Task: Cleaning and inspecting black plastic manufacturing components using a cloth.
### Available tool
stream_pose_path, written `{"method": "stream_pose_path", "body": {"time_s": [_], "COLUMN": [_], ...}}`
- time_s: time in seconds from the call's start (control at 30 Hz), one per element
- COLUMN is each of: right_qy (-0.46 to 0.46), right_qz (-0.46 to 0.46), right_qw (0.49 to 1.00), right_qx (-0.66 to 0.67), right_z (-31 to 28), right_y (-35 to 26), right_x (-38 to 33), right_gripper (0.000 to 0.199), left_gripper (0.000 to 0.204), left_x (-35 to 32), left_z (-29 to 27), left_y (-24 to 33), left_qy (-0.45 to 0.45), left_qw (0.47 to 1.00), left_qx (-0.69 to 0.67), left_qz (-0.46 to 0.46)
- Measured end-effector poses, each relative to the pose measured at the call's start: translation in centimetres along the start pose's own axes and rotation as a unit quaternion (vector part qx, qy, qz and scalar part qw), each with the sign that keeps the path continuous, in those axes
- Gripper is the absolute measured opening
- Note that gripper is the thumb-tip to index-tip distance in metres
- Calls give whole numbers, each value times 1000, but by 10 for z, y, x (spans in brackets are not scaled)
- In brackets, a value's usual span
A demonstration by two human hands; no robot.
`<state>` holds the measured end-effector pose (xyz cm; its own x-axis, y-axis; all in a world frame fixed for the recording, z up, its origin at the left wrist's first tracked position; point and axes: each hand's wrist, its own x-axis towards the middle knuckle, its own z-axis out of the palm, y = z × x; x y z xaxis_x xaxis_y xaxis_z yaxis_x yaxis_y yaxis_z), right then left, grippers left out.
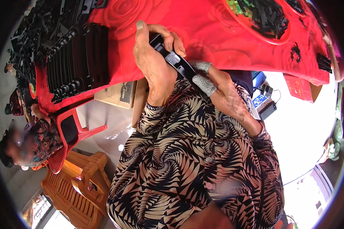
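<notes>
A long, narrow black plastic part [185, 68] slants between my two hands, just past the near edge of the red-covered table. A shiny grey patch shows in its hollow face. My left hand [153, 66] is closed round the upper end, fingers curled over the far side. At the lower end, my right hand [227, 95] pinches the part between thumb and finger. Grey fabric covers [204, 84] sit on those two fingertips. On the table to the left, several similar long black parts [78, 61] lie side by side in a row.
Beyond the row spreads a heap of black pieces [34, 44]. A red basin [284, 37] of black and green bits stands far right, near a small black stack [324, 63]. Below the table are cardboard boxes [114, 94]. At left, a person sits on a red chair [70, 133] near orange chairs [72, 187].
</notes>
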<state>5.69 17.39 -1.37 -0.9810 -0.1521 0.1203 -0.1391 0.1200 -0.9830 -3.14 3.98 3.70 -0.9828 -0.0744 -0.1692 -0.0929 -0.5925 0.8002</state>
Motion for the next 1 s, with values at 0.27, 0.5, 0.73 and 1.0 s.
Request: {"method": "stream_pose_path", "body": {"time_s": [0.27,0.5,0.73,1.0], "right_qy": [-12,-11,-78,-46], "right_qz": [92,118,125,112], "right_qw": [992,986,983,993], "right_qx": [88,114,108,4], "right_z": [13,14,9,18], "right_y": [1,-4,16,2], "right_x": [5,2,1,6], "right_gripper": [11,18,26,23], "left_gripper": [50,54,47,51], "left_x": [-10,-13,-18,-14], "left_z": [9,12,5,-19], "left_y": [1,-6,-8,-3], "left_qy": [-3,-28,-19,9], "left_qw": [999,999,997,998], "left_qx": [35,16,63,-51], "left_qz": [17,36,43,26]}}
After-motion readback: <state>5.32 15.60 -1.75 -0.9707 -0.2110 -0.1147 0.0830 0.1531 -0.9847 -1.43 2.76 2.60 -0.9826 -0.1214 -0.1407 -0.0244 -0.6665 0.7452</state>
